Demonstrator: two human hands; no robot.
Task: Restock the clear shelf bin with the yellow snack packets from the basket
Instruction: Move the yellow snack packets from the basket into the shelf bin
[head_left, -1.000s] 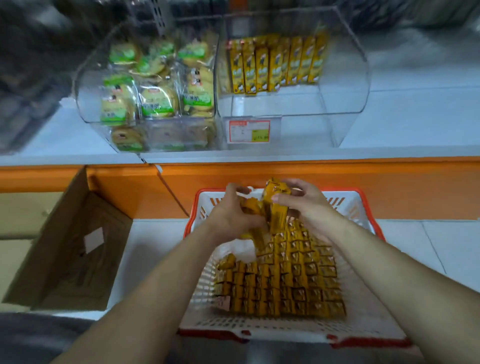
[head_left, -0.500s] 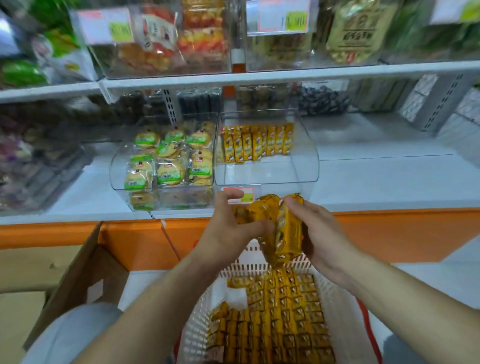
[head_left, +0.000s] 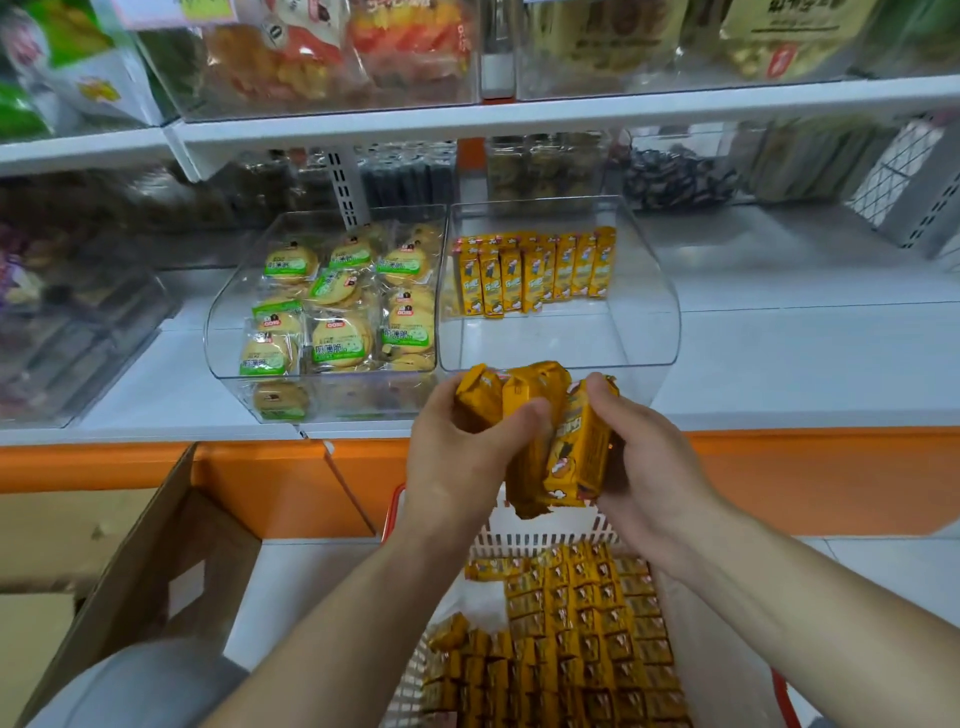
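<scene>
The bundle of yellow snack packets (head_left: 550, 441) is a fistful of glossy, oblong foil wrappers, orange-yellow with a small cartoon figure and dark print on their faces, bunched unevenly with some ends sticking up and others hanging down. It is held in the air above the far end of the basket (head_left: 540, 543), just near of the front lip of the clear shelf bin (head_left: 655, 322). The left hand (head_left: 457, 457) curls round the bundle's left side with the thumb across the front; the right hand (head_left: 644, 467) wraps its right side, fingers bent over the top. Many more packets (head_left: 582, 629) lie in tidy rows in the white slotted basket, with a few loose ones at the left. Inside the bin a single upright row of the same packets (head_left: 535, 273) stands against the far wall, and the floor in front of them is bare. To the left, touching it, a second clear bin (head_left: 223, 332) holds round biscuit packs (head_left: 337, 343) with green labels. An orange shelf edge (head_left: 810, 467) runs between bin and basket, and an open cardboard box (head_left: 171, 561) sits at the near left.
</scene>
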